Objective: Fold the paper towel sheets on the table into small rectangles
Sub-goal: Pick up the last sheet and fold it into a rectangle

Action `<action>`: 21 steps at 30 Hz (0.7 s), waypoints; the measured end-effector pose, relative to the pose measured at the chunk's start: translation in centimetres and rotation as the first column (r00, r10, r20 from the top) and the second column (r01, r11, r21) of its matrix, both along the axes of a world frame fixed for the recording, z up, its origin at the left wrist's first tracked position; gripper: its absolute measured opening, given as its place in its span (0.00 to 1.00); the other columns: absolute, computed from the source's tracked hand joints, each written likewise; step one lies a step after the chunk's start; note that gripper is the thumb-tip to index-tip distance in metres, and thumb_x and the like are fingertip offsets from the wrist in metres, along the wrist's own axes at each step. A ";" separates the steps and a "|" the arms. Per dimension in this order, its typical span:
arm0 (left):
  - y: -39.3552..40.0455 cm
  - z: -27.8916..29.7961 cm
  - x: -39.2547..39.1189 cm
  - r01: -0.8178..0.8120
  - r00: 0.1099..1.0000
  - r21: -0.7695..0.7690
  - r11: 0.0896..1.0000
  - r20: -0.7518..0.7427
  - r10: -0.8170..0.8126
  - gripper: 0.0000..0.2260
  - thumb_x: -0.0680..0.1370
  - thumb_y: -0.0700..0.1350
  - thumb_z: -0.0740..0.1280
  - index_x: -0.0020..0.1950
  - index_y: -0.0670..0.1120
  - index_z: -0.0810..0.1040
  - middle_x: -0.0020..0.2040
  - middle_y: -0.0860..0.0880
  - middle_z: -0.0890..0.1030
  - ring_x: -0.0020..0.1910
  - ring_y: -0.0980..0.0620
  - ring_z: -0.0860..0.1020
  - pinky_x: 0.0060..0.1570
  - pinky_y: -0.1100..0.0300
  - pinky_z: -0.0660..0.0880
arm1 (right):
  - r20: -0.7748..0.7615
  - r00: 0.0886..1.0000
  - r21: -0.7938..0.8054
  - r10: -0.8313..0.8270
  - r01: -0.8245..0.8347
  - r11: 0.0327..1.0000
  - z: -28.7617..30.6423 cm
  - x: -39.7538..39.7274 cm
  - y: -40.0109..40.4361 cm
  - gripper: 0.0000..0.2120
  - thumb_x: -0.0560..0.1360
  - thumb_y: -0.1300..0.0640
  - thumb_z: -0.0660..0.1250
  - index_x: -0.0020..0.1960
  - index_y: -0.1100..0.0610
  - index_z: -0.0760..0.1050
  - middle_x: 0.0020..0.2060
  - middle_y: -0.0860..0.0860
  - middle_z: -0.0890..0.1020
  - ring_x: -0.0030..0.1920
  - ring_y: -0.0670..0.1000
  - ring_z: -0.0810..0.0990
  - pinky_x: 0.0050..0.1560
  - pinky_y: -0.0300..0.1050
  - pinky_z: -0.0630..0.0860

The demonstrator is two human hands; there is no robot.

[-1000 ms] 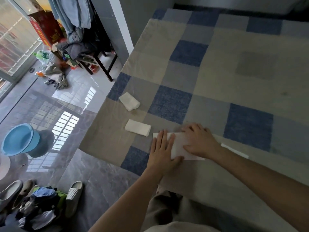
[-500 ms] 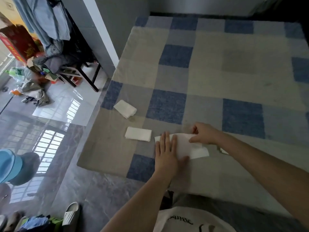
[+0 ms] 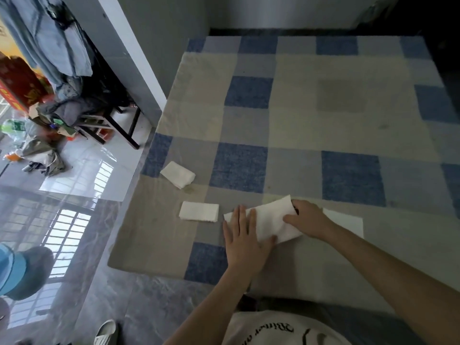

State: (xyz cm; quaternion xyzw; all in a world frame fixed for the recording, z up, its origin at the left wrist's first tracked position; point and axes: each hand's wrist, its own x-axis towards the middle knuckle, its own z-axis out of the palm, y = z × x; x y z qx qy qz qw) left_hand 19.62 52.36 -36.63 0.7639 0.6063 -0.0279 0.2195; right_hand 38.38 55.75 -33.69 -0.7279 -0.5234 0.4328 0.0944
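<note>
The left hand (image 3: 245, 236) lies flat, fingers straight and together, pressing down the left part of a white paper towel sheet (image 3: 270, 221) near the front edge of the counter (image 3: 311, 125). The right hand (image 3: 307, 219) grips the sheet's right end, thumb on top and fingers curled round it, and this end is lifted and turned over toward the left. Under the right wrist lies another flat white sheet (image 3: 347, 221), its right part showing beyond the forearm. Just left of the left hand, apart from it, sits a small folded white paper towel rectangle (image 3: 199, 211). A second folded white paper towel rectangle (image 3: 177, 174) lies farther back and to the left, tilted, near the counter's left edge. The counter is covered with a checked cloth of blue, grey and beige squares. On the glossy tiled floor (image 3: 82, 220) to the left are a light blue plastic basin (image 3: 11, 268), a pale slipper (image 3: 105, 333) and a dark stool heaped with clothes (image 3: 104, 120).
</note>
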 end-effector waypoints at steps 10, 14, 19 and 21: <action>2.6 2.0 -0.5 -0.104 0.993 0.082 0.991 0.062 0.099 0.18 0.75 0.52 0.62 0.64 0.51 0.70 0.59 0.51 0.74 0.60 0.48 0.71 0.65 0.51 0.65 | -0.115 0.944 -0.229 0.309 -0.327 0.917 1.2 3.9 6.5 0.10 0.73 0.57 0.69 0.55 0.55 0.79 0.46 0.52 0.82 0.41 0.47 0.80 0.35 0.38 0.75; 3.0 2.1 -0.8 -0.091 0.991 0.019 0.996 0.097 0.089 0.17 0.77 0.51 0.62 0.65 0.54 0.66 0.62 0.53 0.72 0.61 0.50 0.70 0.60 0.55 0.67 | -0.051 0.911 -0.290 0.409 -0.406 0.867 1.5 4.2 8.7 0.05 0.74 0.55 0.69 0.50 0.54 0.79 0.43 0.50 0.81 0.40 0.48 0.79 0.40 0.43 0.77; 3.8 2.9 -0.8 -0.140 0.972 0.000 0.990 0.192 0.137 0.14 0.77 0.49 0.62 0.63 0.54 0.68 0.56 0.54 0.76 0.57 0.51 0.73 0.56 0.54 0.71 | 0.033 0.933 -0.090 0.358 -0.354 0.931 1.4 3.2 10.8 0.14 0.75 0.55 0.67 0.32 0.53 0.68 0.29 0.49 0.71 0.31 0.49 0.70 0.32 0.42 0.65; 4.6 3.1 -0.7 -0.139 0.962 0.031 0.990 0.242 0.127 0.13 0.78 0.49 0.63 0.62 0.52 0.69 0.55 0.54 0.76 0.56 0.51 0.73 0.55 0.55 0.71 | 0.027 0.944 -0.048 0.329 -0.327 0.944 1.0 2.8 11.1 0.12 0.74 0.54 0.67 0.34 0.53 0.70 0.32 0.50 0.74 0.34 0.51 0.73 0.32 0.43 0.65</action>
